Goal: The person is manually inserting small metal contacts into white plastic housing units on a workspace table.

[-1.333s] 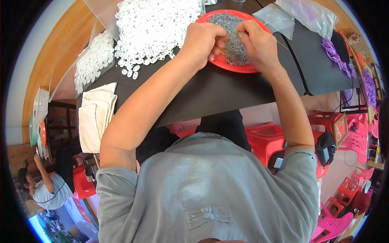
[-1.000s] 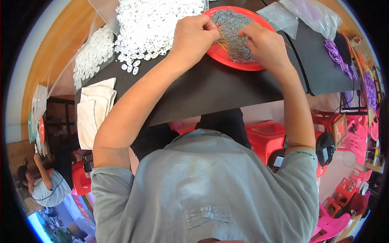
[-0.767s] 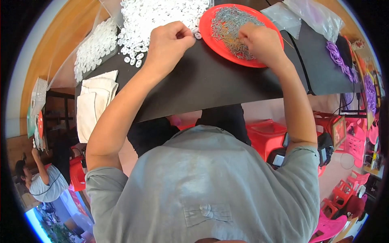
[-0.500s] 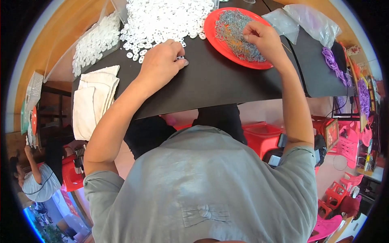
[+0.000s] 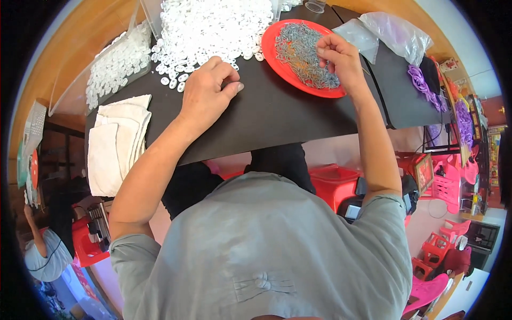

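Note:
My left hand [image 5: 205,89] is at the near edge of a pile of small white oval plastic pieces with holes [image 5: 213,32]. Its fingers are curled loosely and the thumb stands apart from them; nothing shows in the gap. Over the red plate [image 5: 269,53], my right hand [image 5: 341,58] has thumb and forefinger pinched together at the plate's right side. Whatever is between those fingertips is too small to make out. Many small grey screws [image 5: 304,48] lie heaped on the plate.
Folded cream cloths [image 5: 114,144] hang over the table's left edge. More white pieces fill a clear bin [image 5: 120,69] at the left. Clear plastic bags [image 5: 397,37] and purple cord [image 5: 421,88] lie to the right. Red stools [image 5: 336,184] stand below; another person sits far left.
The view has shifted slightly. My left thumb and forefinger have parted, and the white piece seen by them is no longer visible there. My right hand stays pinched over the plate.

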A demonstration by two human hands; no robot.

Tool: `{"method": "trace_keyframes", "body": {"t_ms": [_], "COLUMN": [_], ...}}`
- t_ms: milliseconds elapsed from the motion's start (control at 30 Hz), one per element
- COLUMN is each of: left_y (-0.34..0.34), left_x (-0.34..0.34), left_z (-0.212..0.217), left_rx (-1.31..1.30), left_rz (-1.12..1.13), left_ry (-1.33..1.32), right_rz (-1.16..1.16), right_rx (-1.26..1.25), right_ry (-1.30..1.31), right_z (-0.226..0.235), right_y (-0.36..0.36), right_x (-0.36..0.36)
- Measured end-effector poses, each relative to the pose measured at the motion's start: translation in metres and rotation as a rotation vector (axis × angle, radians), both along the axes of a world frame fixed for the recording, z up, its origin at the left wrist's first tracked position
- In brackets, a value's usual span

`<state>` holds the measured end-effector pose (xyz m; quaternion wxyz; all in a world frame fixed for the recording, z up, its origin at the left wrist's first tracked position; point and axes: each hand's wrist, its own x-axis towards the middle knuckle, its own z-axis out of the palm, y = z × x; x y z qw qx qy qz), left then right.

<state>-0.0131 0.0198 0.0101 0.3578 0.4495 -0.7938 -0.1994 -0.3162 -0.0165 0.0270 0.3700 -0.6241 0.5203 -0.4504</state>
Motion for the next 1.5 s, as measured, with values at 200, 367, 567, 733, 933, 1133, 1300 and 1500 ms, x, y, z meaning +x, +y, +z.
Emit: {"method": "trace_keyframes", "body": {"t_ms": [200,367,567,733,933,1133,1300,1500], "left_y": [-0.016,-0.045,-0.053,-0.053,-0.05,-0.042,-0.033,-0.03], "left_x": [-0.035,-0.078,-0.096,-0.094,-0.084,-0.072,-0.036,-0.026], "left_z": [0.028,0.034,0.035,0.034,0.036,0.051,0.051,0.042], "left_rx": [0.206,0.217,0.439,0.641,0.724,0.66,0.41,0.864], "left_rz": [-0.148,-0.18,-0.195,-0.153,-0.175,-0.252,-0.509,-0.283], "left_ry": [0.256,0.306,0.304,0.419,0.511,0.654,0.762,0.874], "right_rz": [0.038,0.108,0.107,0.044,0.041,0.182,0.251,0.339], "right_rx": [-0.122,-0.283,-0.404,-0.532,-0.643,-0.57,-0.424,-0.195], "right_ry": [0.124,0.219,0.301,0.463,0.443,0.264,0.062,0.023], "right_z": [0.002,-0.001,0.0,-0.008,0.003,0.02,0.046,0.025], "right_y": [0.006,0.006,0.009,0.007,0.009,0.011,0.022,0.015], "right_x": [0.012,0.015,0.017,0.011,0.007,0.036,0.077,0.073]}}
